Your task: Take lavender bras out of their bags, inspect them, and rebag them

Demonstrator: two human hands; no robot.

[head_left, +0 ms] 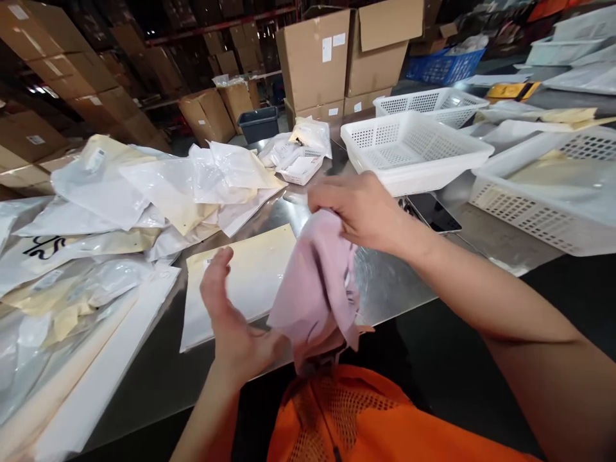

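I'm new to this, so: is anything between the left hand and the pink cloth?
Nothing visible stands between the left hand and the pink cloth, which hangs from the right hand. Blur leaves unclear whether the left hand touches it.

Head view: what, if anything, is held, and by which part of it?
The right hand holds the pink cloth by its top end; the rest hangs down. The left hand is open; whether it touches the cloth is unclear.

Can't read any text for sure. See big black lettering (44, 247) on plastic bag (13, 268), far left of white basket (423, 172), skewed. See white labels (327, 49) on cardboard box (303, 70), behind and left of basket, print too small.
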